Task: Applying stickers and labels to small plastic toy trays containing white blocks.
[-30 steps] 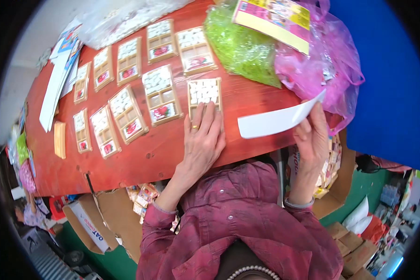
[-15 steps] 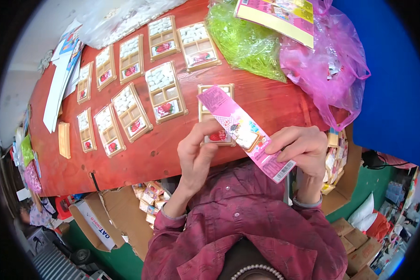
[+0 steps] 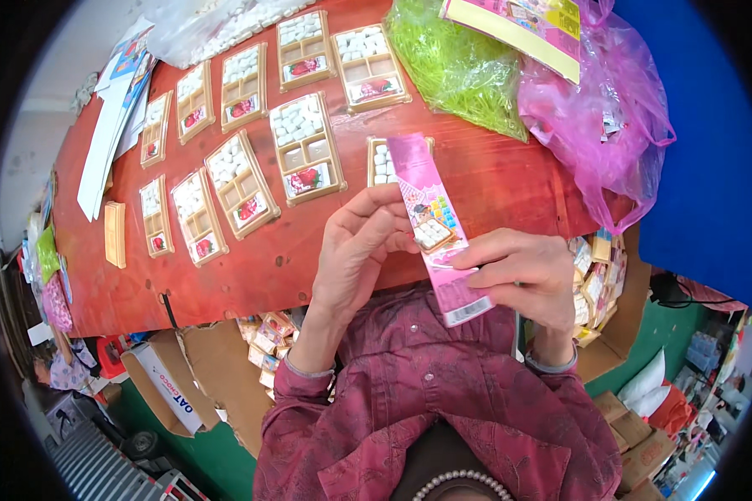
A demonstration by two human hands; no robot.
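A pink printed cardboard carton (image 3: 433, 230), long and narrow, is held up in front of my chest, with its lower end toward me. My right hand (image 3: 522, 271) grips its right side near the lower end, thumb and fingers pinching the card. At the left edge, my left hand (image 3: 355, 242) has its fingers curled against the carton, the tips partly behind it. Just beyond stands a tan compartment tray (image 3: 379, 163) of white marshmallow-like pieces, mostly covered by the carton and my left hand.
Several similar trays (image 3: 307, 150), with white pieces and strawberry-printed packets, stand in rows on the red table (image 3: 251, 292). Green bag (image 3: 451, 71) and pink bag (image 3: 597, 125) lie far right. Paper sheets (image 3: 117, 125) lie left. Cardboard boxes (image 3: 221, 376) of packs stand below the near edge.
The carton has turned from a strong slant to nearly upright. My left fingers have moved up against its left edge. My right hand keeps hold near the lower end.
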